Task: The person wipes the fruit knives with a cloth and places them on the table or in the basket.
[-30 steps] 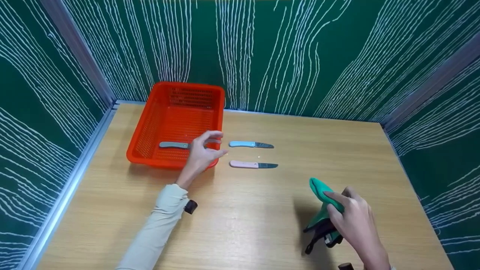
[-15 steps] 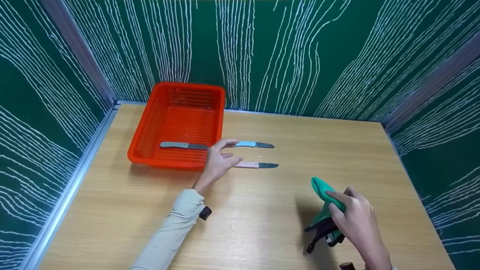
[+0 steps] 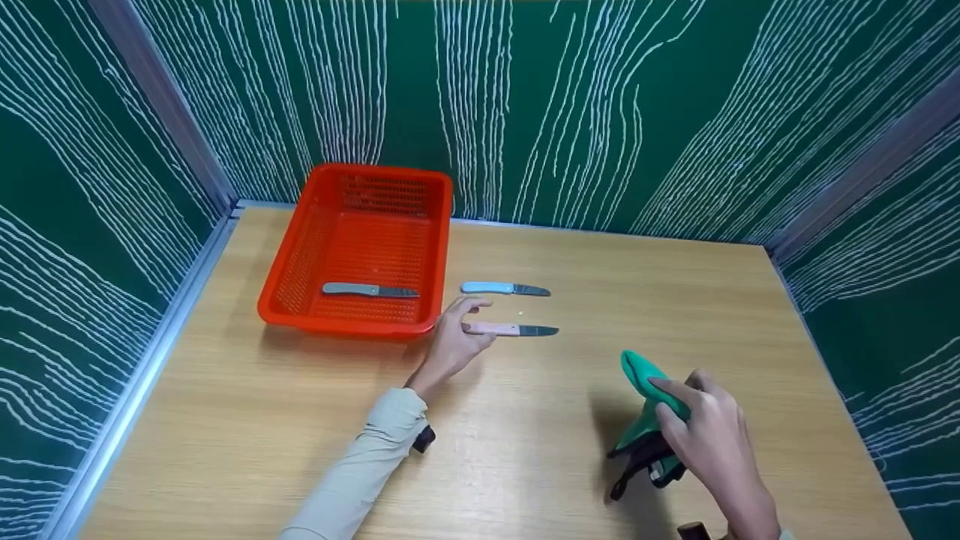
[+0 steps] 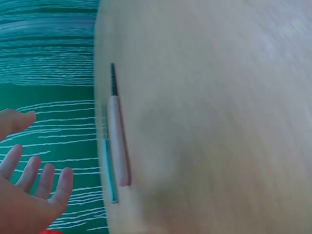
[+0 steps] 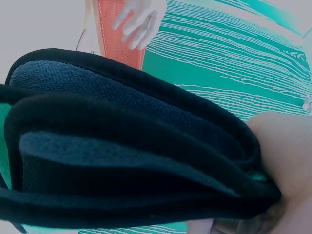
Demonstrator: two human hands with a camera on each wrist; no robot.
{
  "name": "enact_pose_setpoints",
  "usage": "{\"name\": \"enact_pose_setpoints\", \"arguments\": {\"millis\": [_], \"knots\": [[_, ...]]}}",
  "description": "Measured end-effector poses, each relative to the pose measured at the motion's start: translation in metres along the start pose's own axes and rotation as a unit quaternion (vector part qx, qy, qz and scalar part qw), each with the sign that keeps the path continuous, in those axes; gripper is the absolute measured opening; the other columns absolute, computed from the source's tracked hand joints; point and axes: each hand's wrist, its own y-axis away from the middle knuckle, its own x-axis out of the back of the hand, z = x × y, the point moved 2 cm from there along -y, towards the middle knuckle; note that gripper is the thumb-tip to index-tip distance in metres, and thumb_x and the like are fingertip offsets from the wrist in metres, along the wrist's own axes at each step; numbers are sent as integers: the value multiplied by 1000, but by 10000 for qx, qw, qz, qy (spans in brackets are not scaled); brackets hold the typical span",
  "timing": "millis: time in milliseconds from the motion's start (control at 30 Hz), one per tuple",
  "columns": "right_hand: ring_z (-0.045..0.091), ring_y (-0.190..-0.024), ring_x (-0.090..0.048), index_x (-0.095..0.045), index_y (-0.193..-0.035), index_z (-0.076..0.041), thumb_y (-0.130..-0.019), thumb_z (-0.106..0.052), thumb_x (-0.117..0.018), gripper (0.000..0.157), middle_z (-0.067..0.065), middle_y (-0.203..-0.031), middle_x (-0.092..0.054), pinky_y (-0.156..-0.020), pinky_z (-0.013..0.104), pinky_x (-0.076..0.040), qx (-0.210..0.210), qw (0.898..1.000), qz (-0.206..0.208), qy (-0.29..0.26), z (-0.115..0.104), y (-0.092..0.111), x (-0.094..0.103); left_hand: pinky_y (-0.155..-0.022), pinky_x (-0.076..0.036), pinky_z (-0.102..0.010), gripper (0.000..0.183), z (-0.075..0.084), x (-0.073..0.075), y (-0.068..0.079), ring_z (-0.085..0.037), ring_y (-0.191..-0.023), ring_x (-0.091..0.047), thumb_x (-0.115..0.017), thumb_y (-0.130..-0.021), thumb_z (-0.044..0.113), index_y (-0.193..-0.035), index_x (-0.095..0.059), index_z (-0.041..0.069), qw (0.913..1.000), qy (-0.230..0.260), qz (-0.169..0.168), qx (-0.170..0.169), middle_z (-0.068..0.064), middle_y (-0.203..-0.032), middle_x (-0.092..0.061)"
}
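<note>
My left hand [image 3: 450,349] hovers by the handle of a pink-handled knife [image 3: 506,329], thumb and fingers spread apart. The left wrist view shows that hand [image 4: 34,195] empty, with a gap between it and the pink knife [image 4: 117,146]. Just beyond lies a blue-handled knife [image 3: 491,288], its blade pointing right like the pink one's. At the right, my right hand [image 3: 716,435] pinches a folded green cloth [image 3: 643,427] with black edging and a hanging loop. Its dark, fuzzy inner side [image 5: 131,97] fills much of the right wrist view.
A red plastic basket [image 3: 352,328] with perforated walls stands at the left back. Inside it lies a grey-handled knife [image 3: 356,289]. Green panels [image 3: 540,112] with white wavy lines enclose the wooden table [image 3: 480,465] at the back and sides.
My left hand has moved out from over the basket, rightward and then nearer to me, to the pink knife's handle. The right hand keeps holding the cloth in nearly the same spot.
</note>
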Motion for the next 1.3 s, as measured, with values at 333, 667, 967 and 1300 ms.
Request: {"name": "enact_pose_setpoints", "arguments": {"millis": [333, 667, 967, 1300], "knots": [[19, -60, -42, -74, -104, -7, -77, 0, -59, 32, 6, -78, -47, -44, 26, -33, 106, 9999, 34, -21, 0, 0, -2, -97, -45, -40, 50, -19, -7, -3, -28, -111, -51, -74, -74, -4, -121, -61, 11, 9967, -517, -123, 615, -7, -120, -58], [17, -56, -39, -74, -104, -7, -77, -1, -58, 32, 4, -77, -44, -42, 24, -31, 87, 10000, -39, -12, -1, 0, -4, -97, -45, -42, 48, -36, -10, -13, -34, -107, -51, -58, -75, -18, -119, -60, 2, 9941, 64, -154, 1069, -20, -120, -54], [18, -60, -42, -74, -102, -7, -76, -1, -59, 32, 5, -77, -45, -45, 25, -33, 0, 10000, -45, 25, -1, 0, -6, -91, -50, -37, 43, -49, -11, -20, -30, -95, -57, -57, -72, -24, -109, -65, -2, 9953, -397, -2, 883, -19, -105, -63], [20, -62, -45, -75, -102, -7, -76, -1, -59, 31, 7, -81, -48, -48, 26, -35, -28, 10000, -71, 11, 0, 0, -8, -88, -51, -34, 32, -53, -9, -26, -25, -92, -59, -70, -73, -15, -102, -70, -2, 9899, -1049, -58, 948, -12, -98, -67]]}}
